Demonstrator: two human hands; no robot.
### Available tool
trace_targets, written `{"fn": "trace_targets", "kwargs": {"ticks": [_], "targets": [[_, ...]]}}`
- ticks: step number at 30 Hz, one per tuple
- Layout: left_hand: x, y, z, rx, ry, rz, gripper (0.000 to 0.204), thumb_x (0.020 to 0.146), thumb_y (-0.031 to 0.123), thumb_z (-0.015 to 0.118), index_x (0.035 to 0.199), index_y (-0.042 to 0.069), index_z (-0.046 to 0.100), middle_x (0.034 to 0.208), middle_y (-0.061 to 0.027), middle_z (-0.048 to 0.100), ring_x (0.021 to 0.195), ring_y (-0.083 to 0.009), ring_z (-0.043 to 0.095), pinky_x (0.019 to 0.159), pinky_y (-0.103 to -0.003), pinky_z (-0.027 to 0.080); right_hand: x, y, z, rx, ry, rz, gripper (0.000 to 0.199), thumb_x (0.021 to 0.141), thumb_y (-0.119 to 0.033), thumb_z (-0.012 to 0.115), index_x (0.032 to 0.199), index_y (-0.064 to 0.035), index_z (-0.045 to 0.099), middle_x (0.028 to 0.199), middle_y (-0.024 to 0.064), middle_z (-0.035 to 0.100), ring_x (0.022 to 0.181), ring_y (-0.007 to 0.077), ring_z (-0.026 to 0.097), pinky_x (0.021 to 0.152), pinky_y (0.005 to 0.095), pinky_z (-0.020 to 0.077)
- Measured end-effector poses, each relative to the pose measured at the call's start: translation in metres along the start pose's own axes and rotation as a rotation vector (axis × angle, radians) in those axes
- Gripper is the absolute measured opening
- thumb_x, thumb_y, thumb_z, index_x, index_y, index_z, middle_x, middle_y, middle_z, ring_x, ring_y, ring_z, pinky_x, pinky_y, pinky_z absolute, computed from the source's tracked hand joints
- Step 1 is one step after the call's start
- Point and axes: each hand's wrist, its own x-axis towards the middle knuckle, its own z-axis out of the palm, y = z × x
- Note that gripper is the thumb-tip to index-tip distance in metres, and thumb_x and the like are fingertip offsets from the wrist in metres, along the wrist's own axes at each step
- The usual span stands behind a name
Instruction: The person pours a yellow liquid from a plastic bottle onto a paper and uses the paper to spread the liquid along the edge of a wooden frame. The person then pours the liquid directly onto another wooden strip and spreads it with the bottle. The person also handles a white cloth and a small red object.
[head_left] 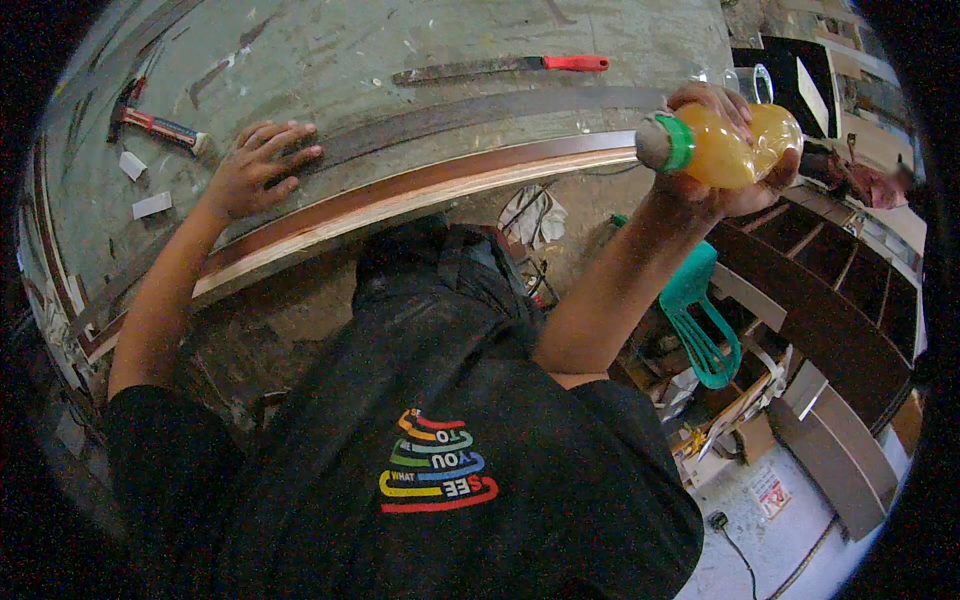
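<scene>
Bottle (735,142) of orange liquid, upper right of the frame, sits in my right hand (725,175), fingers wrapped around it; my left hand (255,170) rests upper left, fingers spread flat on the counter (330,60).

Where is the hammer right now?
In the head view, the hammer lies on the workbench at far left, beyond the left hand, near two small white scraps.

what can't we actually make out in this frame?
- Bottle, head view: the right hand wraps its middle, so the label and how full it is stay hidden; its neck and cap are smeared grey.
- Dark strip on the workbench: the part under the left hand is covered.
- Hammer: head blurred near the fisheye rim.
- Floor below the bench: blocked by the person's black shirt.
</scene>
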Motion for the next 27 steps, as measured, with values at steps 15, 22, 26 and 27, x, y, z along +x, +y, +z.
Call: {"fn": "trace_targets", "kwargs": {"ticks": [15,22,26,27], "targets": [[-0.003,-0.003,0.006,0.007,-0.031,-0.028,0.058,0.087,0.023,0.066,0.144,0.028,0.056,0.157,-0.0003,0.043,0.141,-0.0247,0.042,0.117,-0.048,0.031,0.018,0.145,-0.172,-1.673,-0.091,-0.83,0.115,0.064,-0.036,0.096,0.146,-0.0109,0.019,0.135,0.0161,0.046,0.111,0.0326,0.056,0.099,0.047,0.0507],[-0.002,-0.007,0.009,0.027,-0.034,-0.021,0.059,0.087,0.025,0.066,0.145,0.029,0.055,0.157,0.0005,0.042,0.14,-0.0244,0.044,0.117,-0.048,0.03,0.028,0.15,-0.168,-1.762,-0.024,-1.021,0.12,0.064,-0.029,0.095,0.148,-0.0148,0.01,0.142,0.0218,0.038,0.121,0.0394,0.053,0.104,0.0508,0.0491],[-0.002,-0.007,0.008,0.029,-0.002,0.012,0.059,0.087,0.025,0.066,0.145,0.029,0.055,0.157,0.0004,0.042,0.14,-0.0243,0.044,0.117,-0.048,0.03,0.029,0.152,-0.165,-1.878,-0.002,-1.031,0.122,0.062,-0.026,0.095,0.147,-0.0114,0.01,0.143,0.0222,0.036,0.118,0.0378,0.054,0.101,0.0514,0.0502],[-0.002,-0.007,0.008,0.025,-0.017,0.009,0.059,0.087,0.025,0.067,0.145,0.029,0.055,0.157,0.0002,0.043,0.14,-0.0243,0.044,0.117,-0.048,0.03,0.034,0.131,-0.161,-1.641,0.19,-0.844,0.121,0.062,-0.023,0.095,0.147,-0.0116,0.01,0.143,0.0219,0.037,0.118,0.0368,0.055,0.102,0.0509,0.0496]]}}
